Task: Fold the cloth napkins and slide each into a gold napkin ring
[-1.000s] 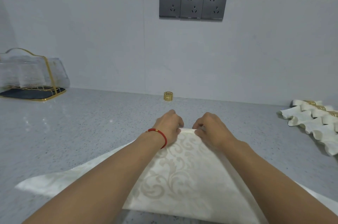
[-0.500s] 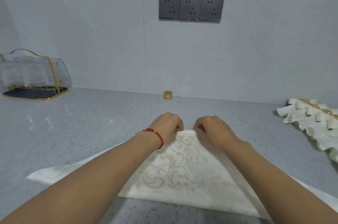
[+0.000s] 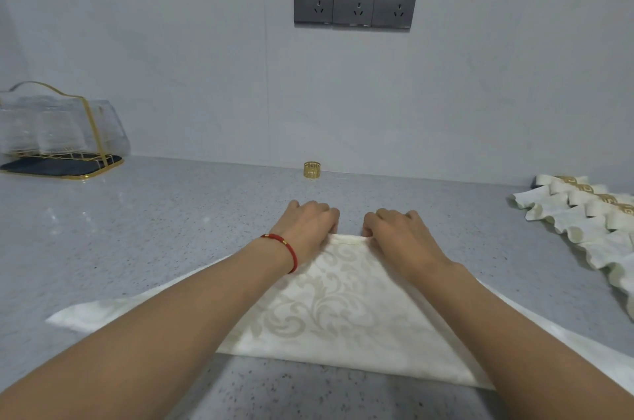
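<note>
Grey speckled surface against a pale wall, cream damask napkin spread near the front edge. The left hand and right hand, fingers curled, pinch its far tip side by side, so it looks like the folding step. Next it probably needs rolling neatly before going into the gold napkin ring sitting by the wall.

wall: pale grey panels, plain
sockets: three dark, side by side on wall
counter: grey speckled stone
rack: gold wire, glasses, far left
</note>
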Motion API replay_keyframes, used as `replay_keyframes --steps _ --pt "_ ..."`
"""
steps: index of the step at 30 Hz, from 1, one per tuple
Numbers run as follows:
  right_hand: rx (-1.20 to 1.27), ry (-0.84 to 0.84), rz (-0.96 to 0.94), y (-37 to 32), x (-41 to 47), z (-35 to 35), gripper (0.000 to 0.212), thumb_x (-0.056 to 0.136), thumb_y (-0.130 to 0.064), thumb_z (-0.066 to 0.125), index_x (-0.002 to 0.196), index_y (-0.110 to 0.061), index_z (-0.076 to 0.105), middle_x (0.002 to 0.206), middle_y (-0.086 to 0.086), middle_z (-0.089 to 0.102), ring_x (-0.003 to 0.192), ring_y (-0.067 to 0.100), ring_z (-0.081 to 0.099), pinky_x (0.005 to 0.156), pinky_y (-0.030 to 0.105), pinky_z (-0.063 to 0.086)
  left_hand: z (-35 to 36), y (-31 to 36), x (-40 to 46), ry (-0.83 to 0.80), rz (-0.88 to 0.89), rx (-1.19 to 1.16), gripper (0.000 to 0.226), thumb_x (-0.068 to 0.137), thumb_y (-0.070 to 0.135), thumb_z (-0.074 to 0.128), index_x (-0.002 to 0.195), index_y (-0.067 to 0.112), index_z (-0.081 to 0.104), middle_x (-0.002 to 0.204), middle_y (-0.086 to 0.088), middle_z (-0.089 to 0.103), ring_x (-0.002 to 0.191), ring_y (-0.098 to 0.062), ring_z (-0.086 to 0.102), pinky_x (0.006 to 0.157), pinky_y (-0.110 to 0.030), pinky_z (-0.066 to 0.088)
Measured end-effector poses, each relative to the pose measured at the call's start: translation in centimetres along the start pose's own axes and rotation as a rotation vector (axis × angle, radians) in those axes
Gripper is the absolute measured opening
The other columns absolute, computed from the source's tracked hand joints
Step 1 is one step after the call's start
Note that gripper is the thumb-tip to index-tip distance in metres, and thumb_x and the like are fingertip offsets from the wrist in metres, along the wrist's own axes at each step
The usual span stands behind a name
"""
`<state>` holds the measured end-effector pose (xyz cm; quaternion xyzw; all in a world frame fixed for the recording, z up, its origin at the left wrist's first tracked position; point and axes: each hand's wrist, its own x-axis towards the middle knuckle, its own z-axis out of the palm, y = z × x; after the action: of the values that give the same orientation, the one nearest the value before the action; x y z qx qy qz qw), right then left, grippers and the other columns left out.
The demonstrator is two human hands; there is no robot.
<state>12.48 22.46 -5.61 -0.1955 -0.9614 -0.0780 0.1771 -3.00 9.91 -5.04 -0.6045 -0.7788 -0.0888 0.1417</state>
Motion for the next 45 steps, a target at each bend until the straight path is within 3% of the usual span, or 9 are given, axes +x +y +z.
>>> replay_keyframes --steps 6,9,13,18,26,31,35,39,45 --pt "0.041 -0.112 -0.047 0.3 -1.8 -1.7 0.023 0.093 -0.01 0.05 0.1 -0.024 0.068 0.098 -0.007 0.066 0.089 0.02 0.061 0.069 0.034 0.041 -1.2 -0.5 -1.6 -0.135 -0.006 -0.203 0.026 0.087 0.003 0.057 0.1 0.021 0.071 0.1 0.008 0.065 0.093 -0.013 0.061 0.082 -0.029 0.051" --pt "0.359 -0.047 0.142 1.0 -2.0 -1.3 0.022 0.097 -0.014 0.055 0.102 -0.023 0.075 0.094 -0.007 0.073 0.089 0.018 0.066 0.079 0.036 0.055 -1.0 -0.8 -1.8 -0.052 -0.175 -0.404 0.022 0.092 0.006 0.06 0.095 0.019 0.077 0.093 0.006 0.072 0.088 -0.01 0.065 0.085 -0.026 0.054" --pt "0.5 -0.025 0.232 1.5 -2.0 0.4 0.014 0.093 -0.009 0.063 0.091 -0.013 0.077 0.087 0.0 0.075 0.087 0.021 0.068 0.084 0.043 0.058 0.5 -0.3 -1.9 -0.026 -0.166 -0.302 0.017 0.093 0.006 0.061 0.078 0.011 0.068 0.086 0.001 0.056 0.083 -0.02 0.054 0.081 -0.038 0.051" --pt "0.36 -0.059 0.235 2.0 -1.0 -0.1 0.017 0.095 -0.018 0.064 0.09 -0.031 0.073 0.088 -0.016 0.068 0.097 0.012 0.056 0.091 0.036 0.031 1.1 0.3 -1.8 0.05 -0.198 -0.216 0.015 0.096 0.01 0.055 0.098 0.021 0.065 0.098 0.005 0.059 0.098 -0.018 0.051 0.089 -0.036 0.041" --pt "-0.07 -0.017 -0.063 1.7 0.0 -0.7 0.022 0.092 -0.006 0.056 0.106 -0.023 0.06 0.104 -0.003 0.061 0.093 0.022 0.056 0.072 0.032 0.029 0.6 -0.1 -0.4 0.077 0.039 0.038 0.026 0.082 0.002 0.062 0.098 0.023 0.061 0.096 0.006 0.061 0.091 -0.018 0.055 0.078 -0.032 0.038" --pt "0.129 -0.114 0.027 1.6 -1.9 -1.2 0.023 0.096 -0.013 0.05 0.11 -0.023 0.067 0.107 -0.005 0.064 0.096 0.02 0.06 0.08 0.038 0.053 -0.3 -1.1 -1.2 -0.043 0.008 -0.174 0.029 0.091 0.001 0.054 0.104 0.019 0.073 0.1 0.007 0.061 0.096 -0.016 0.059 0.081 -0.027 0.048" --pt "0.32 -0.039 0.154 2.0 -2.1 -0.8 0.025 0.101 -0.019 0.054 0.12 -0.023 0.07 0.107 -0.004 0.073 0.103 0.021 0.064 0.086 0.041 0.054 0.4 -1.2 -2.1 0.089 -0.183 -0.434 0.022 0.094 0.005 0.058 0.097 0.02 0.075 0.085 0.005 0.067 0.08 -0.014 0.063 0.073 -0.022 0.045" --pt "0.293 -0.059 0.128 2.4 -2.2 0.3 0.017 0.1 -0.016 0.057 0.104 -0.019 0.073 0.107 -0.001 0.059 0.105 0.024 0.056 0.088 0.04 0.048 1.1 -1.4 -2.0 0.035 -0.144 -0.281 0.019 0.093 0.008 0.059 0.075 0.008 0.064 0.079 -0.011 0.063 0.084 -0.024 0.058 0.077 -0.037 0.049" --pt "0.13 0.014 0.114 2.1 -2.4 -0.1 0.014 0.097 -0.016 0.058 0.098 -0.03 0.06 0.094 -0.013 0.058 0.094 0.015 0.049 0.086 0.033 0.032 0.1 -0.5 -2.3 0.072 -0.151 -0.133 0.006 0.094 0.02 0.062 0.094 0.026 0.062 0.095 0.011 0.062 0.097 -0.016 0.049 0.087 -0.036 0.038"
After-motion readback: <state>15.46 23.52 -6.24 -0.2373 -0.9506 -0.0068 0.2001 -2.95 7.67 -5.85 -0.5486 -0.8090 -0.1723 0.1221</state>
